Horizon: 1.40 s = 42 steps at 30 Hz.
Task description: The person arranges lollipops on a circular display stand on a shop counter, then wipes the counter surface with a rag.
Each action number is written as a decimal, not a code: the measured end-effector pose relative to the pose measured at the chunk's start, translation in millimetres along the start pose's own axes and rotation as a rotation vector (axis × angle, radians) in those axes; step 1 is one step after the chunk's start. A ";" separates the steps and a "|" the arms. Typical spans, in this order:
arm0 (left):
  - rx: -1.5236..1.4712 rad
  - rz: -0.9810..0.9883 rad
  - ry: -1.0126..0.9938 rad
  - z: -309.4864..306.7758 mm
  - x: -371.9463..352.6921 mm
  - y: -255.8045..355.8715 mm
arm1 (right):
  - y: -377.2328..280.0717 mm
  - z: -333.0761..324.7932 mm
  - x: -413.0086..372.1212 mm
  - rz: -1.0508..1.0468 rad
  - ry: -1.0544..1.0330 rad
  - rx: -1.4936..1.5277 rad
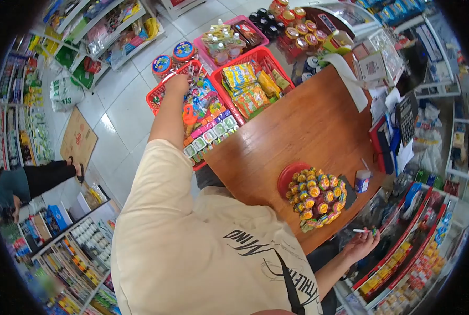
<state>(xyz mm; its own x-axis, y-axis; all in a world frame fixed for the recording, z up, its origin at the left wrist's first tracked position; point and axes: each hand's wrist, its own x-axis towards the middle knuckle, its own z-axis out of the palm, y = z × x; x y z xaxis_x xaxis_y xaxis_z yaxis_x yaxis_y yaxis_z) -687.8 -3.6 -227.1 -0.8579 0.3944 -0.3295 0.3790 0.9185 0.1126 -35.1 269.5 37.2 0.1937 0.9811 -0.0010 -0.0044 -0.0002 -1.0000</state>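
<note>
My left hand [177, 84] reaches to the far end of a red basket [153, 100] filled with small packaged sweets. Its fingers look curled beside a white stick-like thing, but what they grip cannot be made out. Low on the right, my right hand [363, 245] pinches a lollipop [373, 231] with a short white stick and a dark, colourful wrapper. Nearby on the wooden table [292, 131] stands a round display of lollipops [318, 197] in yellow and orange wrappers, next to a red round lid or dish [291, 177].
A second red basket [234, 113] holds snack packets, and a pink basket [200, 47] holds bottles. Two round blue-lidded tubs [183, 51] stand behind. A small jar [362, 180] and calculator [405, 122] lie rightward. Stocked shelves surround the table; another person [34, 181] is far left.
</note>
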 end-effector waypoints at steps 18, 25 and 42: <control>-0.352 0.206 0.309 -90.9 -93.2 26.3 | 39.1 3.2 25.6 -0.013 -0.294 0.032; -1.030 0.816 -0.259 -141.6 -260.0 181.3 | -49.1 69.8 -56.4 -0.534 -0.714 -0.417; -1.403 0.833 -0.854 -122.2 -369.4 231.5 | -26.4 11.6 -100.6 -0.384 -0.566 -0.158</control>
<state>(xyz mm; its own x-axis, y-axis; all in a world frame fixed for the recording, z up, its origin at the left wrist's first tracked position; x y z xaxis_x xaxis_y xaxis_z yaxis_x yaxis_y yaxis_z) -325.5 66.8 35.2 -0.0629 0.9960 -0.0638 -0.3557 0.0373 0.9339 -65.8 173.1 63.8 -0.3877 0.8673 0.3122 0.1127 0.3807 -0.9178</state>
